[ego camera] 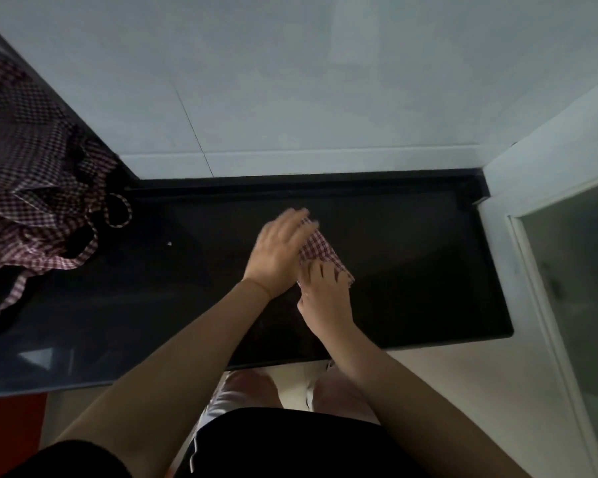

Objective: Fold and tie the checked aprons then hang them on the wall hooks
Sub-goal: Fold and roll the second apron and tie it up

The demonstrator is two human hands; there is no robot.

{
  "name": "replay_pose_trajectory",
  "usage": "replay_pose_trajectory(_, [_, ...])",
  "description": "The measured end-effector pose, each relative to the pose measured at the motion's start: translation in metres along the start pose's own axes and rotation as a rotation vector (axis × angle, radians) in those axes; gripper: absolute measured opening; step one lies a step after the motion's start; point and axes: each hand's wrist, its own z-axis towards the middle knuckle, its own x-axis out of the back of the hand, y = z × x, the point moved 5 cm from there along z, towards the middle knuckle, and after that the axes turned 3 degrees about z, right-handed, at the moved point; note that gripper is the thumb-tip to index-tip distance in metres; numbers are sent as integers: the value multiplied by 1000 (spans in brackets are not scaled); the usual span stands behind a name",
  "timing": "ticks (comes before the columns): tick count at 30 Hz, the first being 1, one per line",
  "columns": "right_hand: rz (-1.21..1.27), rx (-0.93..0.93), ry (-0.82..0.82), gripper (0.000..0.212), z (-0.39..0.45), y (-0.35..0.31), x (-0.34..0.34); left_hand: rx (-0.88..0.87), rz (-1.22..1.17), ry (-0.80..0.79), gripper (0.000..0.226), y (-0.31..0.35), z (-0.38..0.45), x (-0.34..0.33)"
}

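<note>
Two hands [280,250] [325,294] press folded apron [320,248]; unfolded aprons [32,201] lie well left.

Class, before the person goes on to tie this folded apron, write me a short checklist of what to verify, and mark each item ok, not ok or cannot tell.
1. Folded apron lies flat on the black counter: ok.
2. Left hand presses it down: ok.
3. Right hand holds its near edge: ok.
4. Its ties within reach: cannot tell, hidden.
5. Unfolded aprons lie apart at the left: ok.
6. Wall hooks in sight: not ok.
</note>
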Motion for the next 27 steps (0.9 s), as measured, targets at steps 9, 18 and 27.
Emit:
replay_pose_trajectory(9, [-153,-86,13,38,9,29,-6,76,178,-485,87,-24,-25,-38])
replay_pose_trajectory(18, [29,-66,31,34,21,43,3,65,315,-462,85,-10,-18,-33])
replay_pose_trajectory(27, [628,-130,-92,23,36,105,80,-54,92,-347,45,52,45,18])
